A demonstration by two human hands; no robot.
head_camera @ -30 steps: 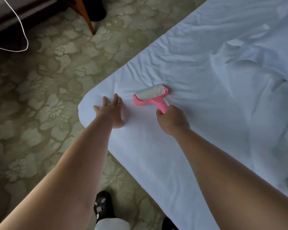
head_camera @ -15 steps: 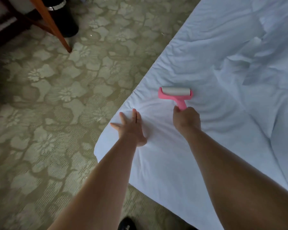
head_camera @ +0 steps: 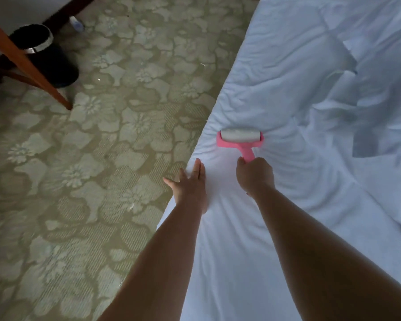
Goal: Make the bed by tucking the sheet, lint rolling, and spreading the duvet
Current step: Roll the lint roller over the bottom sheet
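Two hands: both working the white sheet (head_camera: 287, 112) near the frame's centre.
Left hand (head_camera: 190, 184): fingers flat, pinning fabric taut at the mattress edge.
Right hand (head_camera: 255, 174): clamped round the pink lint roller (head_camera: 240, 139) handle, drum on the sheet.

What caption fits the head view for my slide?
Right hand grips a pink plastic lint roller on the white bed sheet; left hand presses flat at the edge.
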